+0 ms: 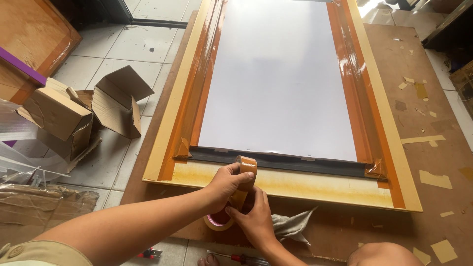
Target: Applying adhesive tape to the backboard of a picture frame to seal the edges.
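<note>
Brown board on tiled floor carries framed white panel; both hands' fingers grip tape roll; open cartons alongside.

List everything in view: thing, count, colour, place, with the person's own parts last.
white panel: one, white, centre, lying inside the frame
wooden frame: one, pale yellow, around the panel, on the board
brown tape strips: several, glossy orange-brown, along the panel's left and right edges
tape roll: one, brown with pale core, under the hands at the frame's near edge
cloth: one, grey, right of the hands
brown board: one, brown, under the frame, dotted with tape scraps
cardboard boxes: a few, brown, open, on the tiled floor at left
screwdriver: one, red handle, bottom edge
left hand: one, pulling tape up from the roll
right hand: one, on the roll
</note>
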